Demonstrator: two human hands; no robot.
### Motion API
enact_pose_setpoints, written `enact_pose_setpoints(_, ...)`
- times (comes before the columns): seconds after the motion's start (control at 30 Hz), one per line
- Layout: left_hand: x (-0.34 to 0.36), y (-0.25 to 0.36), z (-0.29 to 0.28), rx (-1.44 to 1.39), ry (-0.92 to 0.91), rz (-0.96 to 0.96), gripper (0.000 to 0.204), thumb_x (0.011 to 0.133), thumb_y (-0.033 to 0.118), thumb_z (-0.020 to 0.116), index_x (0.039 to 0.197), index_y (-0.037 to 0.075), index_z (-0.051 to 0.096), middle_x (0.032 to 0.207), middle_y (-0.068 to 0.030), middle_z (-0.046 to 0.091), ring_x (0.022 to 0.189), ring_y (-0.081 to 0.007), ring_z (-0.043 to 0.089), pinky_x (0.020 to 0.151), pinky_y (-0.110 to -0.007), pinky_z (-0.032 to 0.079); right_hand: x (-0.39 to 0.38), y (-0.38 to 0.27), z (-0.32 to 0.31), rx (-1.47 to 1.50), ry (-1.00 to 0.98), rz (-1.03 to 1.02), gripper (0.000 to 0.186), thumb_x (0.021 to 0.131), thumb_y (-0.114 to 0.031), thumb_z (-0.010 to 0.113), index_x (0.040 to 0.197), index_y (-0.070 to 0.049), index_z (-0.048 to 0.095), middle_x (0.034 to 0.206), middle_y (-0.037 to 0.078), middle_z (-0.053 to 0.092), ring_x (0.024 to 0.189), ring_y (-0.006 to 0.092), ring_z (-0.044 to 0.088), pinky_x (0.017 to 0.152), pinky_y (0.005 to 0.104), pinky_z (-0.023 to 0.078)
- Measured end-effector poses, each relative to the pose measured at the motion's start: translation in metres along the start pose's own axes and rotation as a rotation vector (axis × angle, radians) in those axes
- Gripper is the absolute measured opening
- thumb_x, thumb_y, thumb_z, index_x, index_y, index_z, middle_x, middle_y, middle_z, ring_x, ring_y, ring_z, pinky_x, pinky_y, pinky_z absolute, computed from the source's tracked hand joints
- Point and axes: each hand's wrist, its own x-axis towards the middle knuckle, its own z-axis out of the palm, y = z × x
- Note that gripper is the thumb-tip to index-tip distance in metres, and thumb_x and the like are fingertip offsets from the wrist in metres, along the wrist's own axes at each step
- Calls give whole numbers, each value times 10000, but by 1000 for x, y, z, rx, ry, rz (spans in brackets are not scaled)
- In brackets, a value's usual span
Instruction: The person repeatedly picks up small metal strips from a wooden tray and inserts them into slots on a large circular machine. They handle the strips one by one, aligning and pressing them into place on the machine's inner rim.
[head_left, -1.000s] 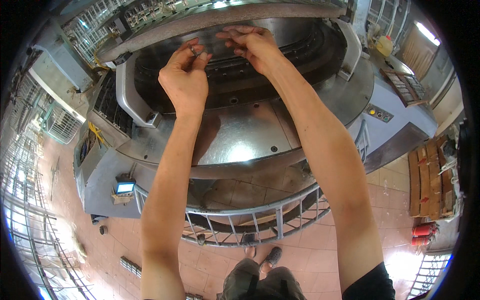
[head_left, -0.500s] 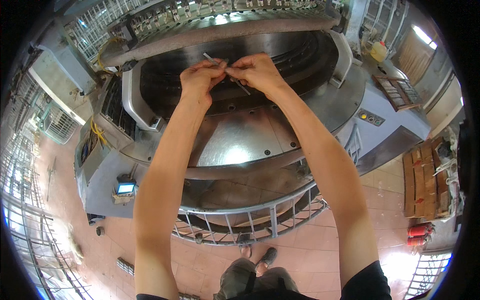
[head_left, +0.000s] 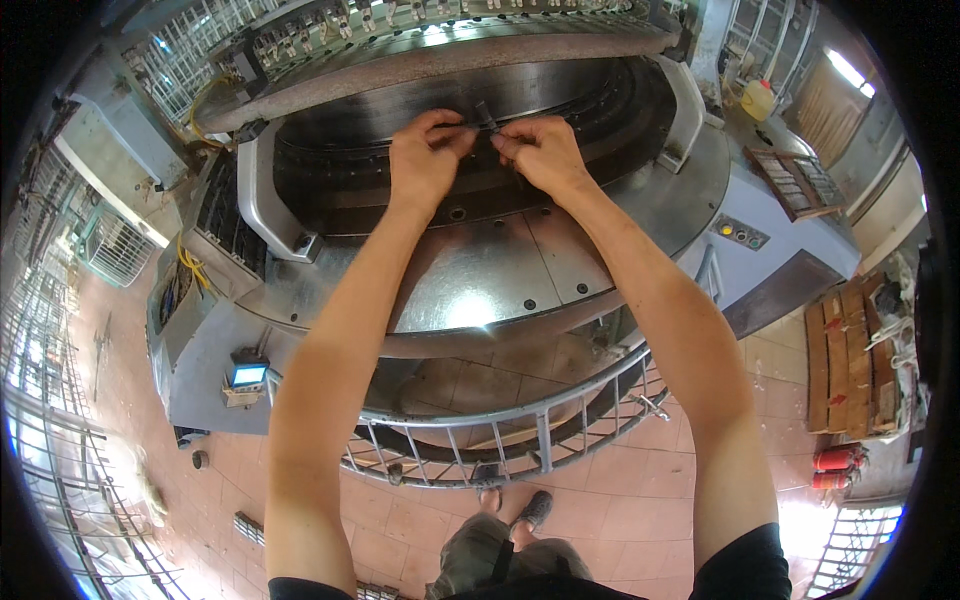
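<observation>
A: Grey steel everywhere. That is a big circular knitting machine (head_left: 470,290), and both arms reach up over its flat polished deck to the dark ring of the cylinder (head_left: 560,110). What sits between the hands?

B: A thin dark metal piece, needle-like (head_left: 484,116), standing slightly tilted just above the grooved ring. The left hand (head_left: 425,160) and right hand (head_left: 540,155) meet on it from either side, fingertips almost touching.

A: Why both hands on something that slight?

B: My guess is that it is too fine for one hand to steady. With a pinch on each side it stays lined up with the narrow slots in the ring, and the arms go out nearly straight because the deck is wide and the guard rail (head_left: 520,430) keeps the body back.

A: And the grip itself?

B: Closed on both sides. The left thumb and forefinger are pinched together on the lower part of the piece, with the other fingers curled in. The right hand's fingertips are pressed together on it from the right, knuckles up. Exactly where each pad lands is too small to tell.

A: Anything else close by?

B: A yellow container (head_left: 757,100) up on the right, well apart, and a small blue-lit screen (head_left: 247,375) low on the left side of the frame.
</observation>
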Motion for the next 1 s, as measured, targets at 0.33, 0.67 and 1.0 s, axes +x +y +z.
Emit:
enact_pose_setpoints(0.33, -20, 1, 12, 872, 147, 756, 269, 692, -117, 613, 922, -28, 720, 1325, -178, 636, 1118, -423, 608, 979, -461, 503, 5, 7, 4, 16, 56, -80, 194, 853, -184, 728, 948, -20, 771, 823, 168, 743, 749, 285, 716, 729, 374, 548)
enact_pose_setpoints(0.67, -24, 4, 16, 928, 165, 742, 246, 692, -89, 636, 901, -11, 739, 1376, -162, 605, 1160, -393, 589, 1033, -478, 462, 5, 8, 5, -6, 71, -110, 213, 845, -177, 729, 975, -14, 774, 889, 200, 746, 815, 314, 734, 769, 378, 558)
enact_pose_setpoints(1.0, -24, 5, 17, 955, 170, 722, 243, 698, -86, 640, 908, -16, 741, 1381, -159, 606, 1161, -386, 593, 1037, -484, 461, 3, 4, 5, -27, 90, -109, 202, 836, -164, 724, 967, -19, 774, 908, 204, 744, 840, 327, 737, 783, 383, 561)
